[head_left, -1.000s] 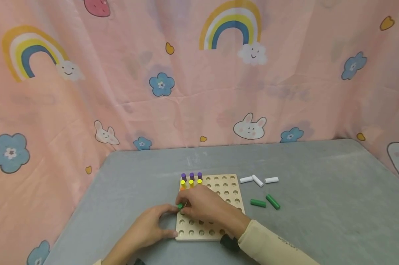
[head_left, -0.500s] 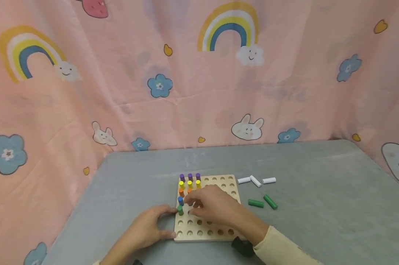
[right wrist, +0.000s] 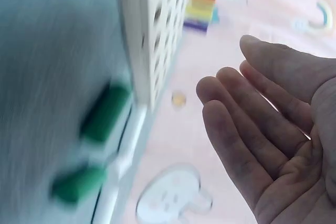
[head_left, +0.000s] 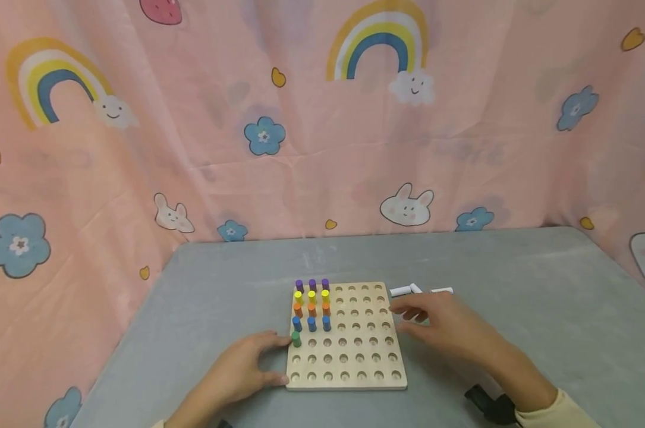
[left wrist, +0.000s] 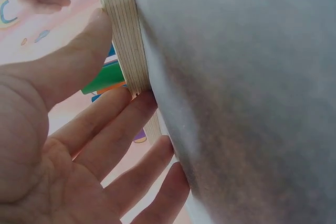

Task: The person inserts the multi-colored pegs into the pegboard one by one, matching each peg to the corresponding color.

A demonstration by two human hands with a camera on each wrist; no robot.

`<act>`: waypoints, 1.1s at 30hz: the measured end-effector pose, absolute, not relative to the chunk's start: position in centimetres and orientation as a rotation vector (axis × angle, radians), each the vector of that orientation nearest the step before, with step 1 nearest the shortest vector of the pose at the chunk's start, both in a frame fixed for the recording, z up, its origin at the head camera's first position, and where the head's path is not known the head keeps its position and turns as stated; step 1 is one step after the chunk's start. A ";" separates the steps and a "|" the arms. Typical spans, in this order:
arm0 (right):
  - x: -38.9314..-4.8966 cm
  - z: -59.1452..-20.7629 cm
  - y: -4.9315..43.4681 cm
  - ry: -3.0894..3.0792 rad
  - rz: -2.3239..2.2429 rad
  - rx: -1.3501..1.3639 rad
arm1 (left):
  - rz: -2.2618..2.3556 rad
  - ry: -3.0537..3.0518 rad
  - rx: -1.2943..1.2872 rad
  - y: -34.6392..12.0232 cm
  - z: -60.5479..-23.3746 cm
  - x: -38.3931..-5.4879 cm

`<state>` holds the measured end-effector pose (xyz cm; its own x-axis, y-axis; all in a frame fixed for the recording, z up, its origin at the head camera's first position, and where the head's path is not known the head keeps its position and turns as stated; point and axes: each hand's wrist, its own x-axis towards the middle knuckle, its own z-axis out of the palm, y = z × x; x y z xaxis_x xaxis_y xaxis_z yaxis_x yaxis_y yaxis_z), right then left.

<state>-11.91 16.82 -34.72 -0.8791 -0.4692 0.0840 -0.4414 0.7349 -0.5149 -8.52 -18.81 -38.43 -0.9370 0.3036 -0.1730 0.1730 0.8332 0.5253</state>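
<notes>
A square wooden pegboard lies on the table, its left columns holding purple, yellow, orange and blue pegs in rows of three. One green peg stands in the row nearer the person. My left hand touches the board's left side with thumb and fingertips, seen up close against the wooden edge in the left wrist view. Off the board's right side, my right hand hovers with nothing between its loosely bent fingers. Below it, two loose green pegs appear in the right wrist view; the hand hides them from the head view.
Three white pegs lie past the board's far right corner, partly behind the right hand. A grey table carries everything. Behind it hangs a pink patterned curtain.
My right hand let go of the green peg, which now stands in the board's left column, and moved right, past the board's edge. The left hand stayed at the board's side.
</notes>
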 end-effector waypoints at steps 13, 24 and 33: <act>-13.1 -36.7 22.1 2.920 -0.726 -0.661 | 0.663 2.762 0.489 -19.3 -38.2 -8.7; -13.8 -37.4 23.5 2.888 -0.680 -0.627 | 0.637 2.837 0.504 -19.3 -38.8 -8.7; -14.1 -38.1 23.2 2.855 -0.671 -0.573 | 0.653 2.863 0.489 -19.3 -39.0 -8.6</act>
